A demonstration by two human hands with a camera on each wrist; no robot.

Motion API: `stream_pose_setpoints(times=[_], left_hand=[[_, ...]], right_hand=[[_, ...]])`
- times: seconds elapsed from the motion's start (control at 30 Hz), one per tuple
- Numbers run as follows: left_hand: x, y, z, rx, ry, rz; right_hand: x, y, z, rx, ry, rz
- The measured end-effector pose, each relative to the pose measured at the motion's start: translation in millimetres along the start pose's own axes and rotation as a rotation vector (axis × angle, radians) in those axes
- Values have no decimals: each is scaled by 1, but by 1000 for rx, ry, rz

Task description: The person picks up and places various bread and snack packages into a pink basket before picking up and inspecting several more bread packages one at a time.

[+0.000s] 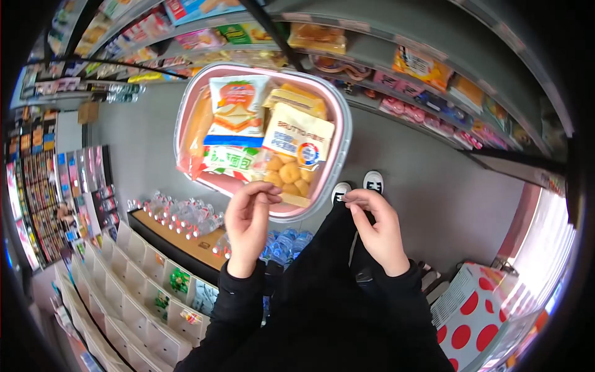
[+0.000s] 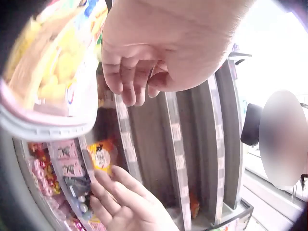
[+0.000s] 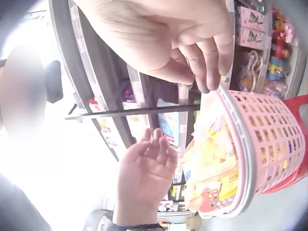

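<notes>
A pink plastic basket (image 1: 343, 124) with a pale grey rim is full of packaged bread and snacks. Inside lie a white bag with a sandwich picture (image 1: 235, 108), a cream "BRUTTO" pack (image 1: 297, 133) with round golden pieces, and a green-lettered bread bag (image 1: 230, 159). My left hand (image 1: 248, 217) overlaps the basket's near rim in the head view, its fingers loosely bent and holding nothing. To the right of the basket is my right hand (image 1: 378, 229), empty too, with relaxed fingers. The right wrist view shows the basket's latticed side (image 3: 276, 130) and its contents.
Shelves of packaged goods (image 1: 427, 68) run along the far side. Bottled water packs (image 1: 180, 214) stand at left on a brown board, above white divided bins (image 1: 142, 279). A red-dotted white box (image 1: 471, 310) is at lower right. Below the basket shows something red (image 3: 296, 168).
</notes>
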State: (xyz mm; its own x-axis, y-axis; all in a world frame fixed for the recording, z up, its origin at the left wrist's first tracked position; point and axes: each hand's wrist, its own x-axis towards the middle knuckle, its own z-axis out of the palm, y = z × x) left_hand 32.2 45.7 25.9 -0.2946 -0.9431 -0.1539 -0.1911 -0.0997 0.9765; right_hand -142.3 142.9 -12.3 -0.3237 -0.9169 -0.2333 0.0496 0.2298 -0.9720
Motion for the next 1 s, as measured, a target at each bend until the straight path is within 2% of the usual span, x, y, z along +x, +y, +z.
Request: stream_pose_setpoints(times=[0.13,0.2,0.3,0.33,0.4,0.53,0.6,0.67,0.7,0.73,0.8,0.87,0.93,1.0], left_hand=[[10,-7,-46,42,144,3],[19,-22,-60,59,152,-50],[33,-43,-57,444,70,-20],[39,-46,-54,429,68,-22],[51,-47,-45,555,-29,-32],[74,-51,-34,610,-146,-145],[79,-53,-29,598,-139,-147],[80,-59,-28,423,-125,-119],[79,-58,-27,258,-131,-242],[77,-57,-27,264,-150,-233],[73,-55,-29,190,-182,-154],[69,-50,-35,236,-226,-124],[60,-34,-28,194,-179,-44],[49,-32,-38,211,-68,-91]], right_hand=[[38,-15,25,-3,-90,-32],[61,-15,32,-271,-71,-218],[88,-14,32,-553,-79,-245],[94,-7,32,-568,-79,-241],[106,10,33,-905,2,-391],[125,22,36,-1067,9,-373],[130,24,36,-1040,50,-363],[134,23,34,-983,64,-349],[135,23,32,-945,84,-351],[136,22,30,-944,106,-344],[137,18,24,-854,-1,-249],[137,15,21,-859,29,-294],[137,22,21,-814,68,-351],[132,28,25,-655,108,-374]])
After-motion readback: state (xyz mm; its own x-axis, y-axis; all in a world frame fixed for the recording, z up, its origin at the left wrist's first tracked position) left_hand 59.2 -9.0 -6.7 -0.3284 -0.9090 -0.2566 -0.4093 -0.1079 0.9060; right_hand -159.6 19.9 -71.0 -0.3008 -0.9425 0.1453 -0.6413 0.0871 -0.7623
